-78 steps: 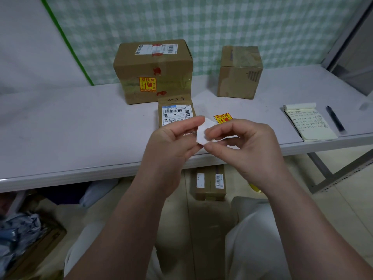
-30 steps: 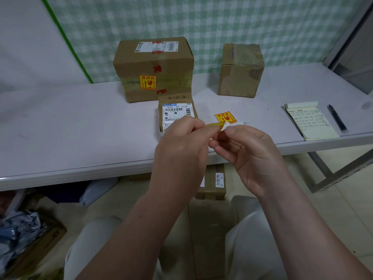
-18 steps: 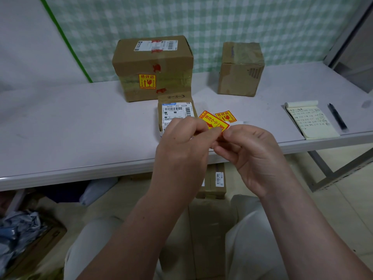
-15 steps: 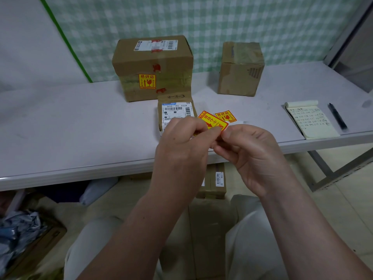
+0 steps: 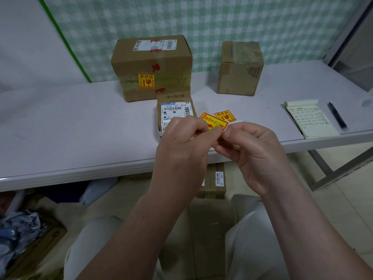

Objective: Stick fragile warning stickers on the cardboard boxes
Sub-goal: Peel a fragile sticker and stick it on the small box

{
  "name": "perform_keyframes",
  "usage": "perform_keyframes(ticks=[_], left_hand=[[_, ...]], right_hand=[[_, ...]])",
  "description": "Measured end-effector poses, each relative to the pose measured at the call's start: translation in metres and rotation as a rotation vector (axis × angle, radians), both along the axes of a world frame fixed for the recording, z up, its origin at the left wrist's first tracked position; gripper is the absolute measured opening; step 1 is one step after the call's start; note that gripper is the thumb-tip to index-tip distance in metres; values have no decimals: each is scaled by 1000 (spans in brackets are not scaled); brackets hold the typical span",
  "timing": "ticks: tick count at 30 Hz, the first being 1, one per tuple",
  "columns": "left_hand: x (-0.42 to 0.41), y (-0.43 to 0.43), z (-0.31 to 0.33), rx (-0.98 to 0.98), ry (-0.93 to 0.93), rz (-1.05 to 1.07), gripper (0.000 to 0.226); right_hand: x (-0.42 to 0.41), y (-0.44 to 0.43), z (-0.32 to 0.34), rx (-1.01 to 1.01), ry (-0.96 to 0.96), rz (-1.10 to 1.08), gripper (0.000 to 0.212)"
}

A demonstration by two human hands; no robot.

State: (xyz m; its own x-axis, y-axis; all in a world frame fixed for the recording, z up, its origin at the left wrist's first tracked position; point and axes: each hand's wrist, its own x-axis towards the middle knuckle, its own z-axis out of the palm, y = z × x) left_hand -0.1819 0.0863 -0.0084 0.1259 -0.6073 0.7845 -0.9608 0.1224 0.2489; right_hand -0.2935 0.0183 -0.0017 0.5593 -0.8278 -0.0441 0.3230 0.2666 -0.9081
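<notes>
Fragile sticker (image 5: 214, 122), yellow and red, is held in the air above the near part of the table (image 5: 80, 128), just in front of the small box (image 5: 175, 111). Left hand (image 5: 181, 152) pinches its lower left part, fingers (image 5: 209, 135) curled tight on it. Right hand (image 5: 252, 152) pinches the lower right corner, its fingers (image 5: 238, 129) curled too. The tips of both hands meet at the sticker. The sticker is tilted with its printed face up. A thin white edge shows at its right corner; cannot tell if that is backing paper.

Second sticker (image 5: 225, 116) lies flat on the table just behind the held one, right of the small box. The small box has a white shipping label on top and handwriting at its far end. It sits right in front of the large box (image 5: 151, 61); cannot tell if they touch. The large box has an applied sticker (image 5: 146, 81) on its front face, plus a shipping label on top. Third box (image 5: 240, 71) stands well apart to the right, near the back.

Notepad (image 5: 311, 122) with handwriting lies at the table's right, pen (image 5: 337, 116) just beside it. Labelled carton (image 5: 214, 178) sits on the floor under the table. Green checked cloth (image 5: 222, 17) hangs behind.
</notes>
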Motion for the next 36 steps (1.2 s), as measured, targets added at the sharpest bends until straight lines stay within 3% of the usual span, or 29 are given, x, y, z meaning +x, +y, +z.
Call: perform_keyframes(ticks=[2,7,17,24,36], left_hand=[[0,0,0,10,13,-5,49],[2,-1,-2,10,-3,-1,31],[4,0,-2,30,32,-10,26],[4,4,4,152,192,-103,27],[5,-1,10,191,106,-38,22]], right_hand=[[0,-1,1,-11,8,14,34],[1,-1,2,-62,42,30,46],[2,-4,-2,-110,50,-31,33],[1,-7,-4,-267,126,-93,18],[2,-6,-5,-456,287,-153,13]])
